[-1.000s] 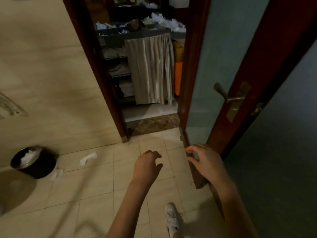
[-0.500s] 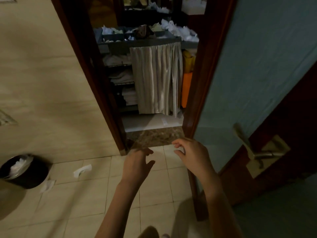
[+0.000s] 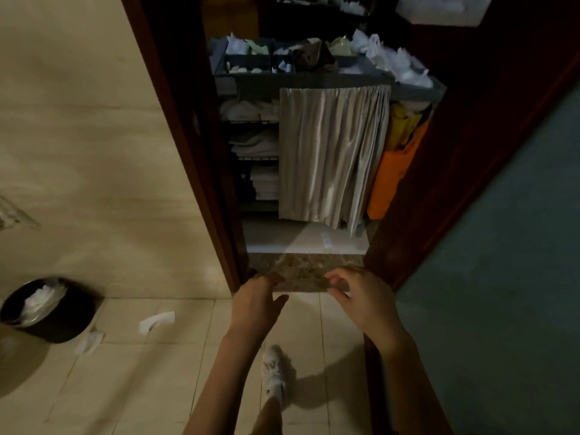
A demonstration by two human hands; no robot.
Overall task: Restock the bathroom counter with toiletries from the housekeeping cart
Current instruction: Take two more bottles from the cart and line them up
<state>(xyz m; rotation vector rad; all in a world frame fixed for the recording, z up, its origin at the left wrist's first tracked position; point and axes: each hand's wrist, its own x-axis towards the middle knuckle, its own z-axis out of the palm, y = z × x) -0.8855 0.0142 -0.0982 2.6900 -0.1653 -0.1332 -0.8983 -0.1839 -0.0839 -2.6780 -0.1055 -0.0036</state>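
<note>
The grey housekeeping cart (image 3: pixel 314 80) stands just outside the bathroom doorway. Its top tray holds small toiletry items (image 3: pixel 244 70) and white packets. A beige curtain (image 3: pixel 332 152) covers its front, and folded white towels (image 3: pixel 260 180) fill the shelves on its left. My left hand (image 3: pixel 254 306) and my right hand (image 3: pixel 364 299) hang in front of me over the floor tiles near the threshold. Both have loosely curled fingers and hold nothing. The bathroom counter is out of view.
A dark wooden door frame (image 3: pixel 188 152) borders the opening on the left, and the open door (image 3: pixel 502 246) is on the right. A black waste bin (image 3: pixel 47 309) with paper sits at the lower left. Paper scraps (image 3: pixel 155 321) lie on the tiles. My white shoe (image 3: pixel 274 372) is below.
I have stepped toward the doorway, so the cart looks nearer. Both hands stayed empty in front of me. The door handle has slid out of view on the right.
</note>
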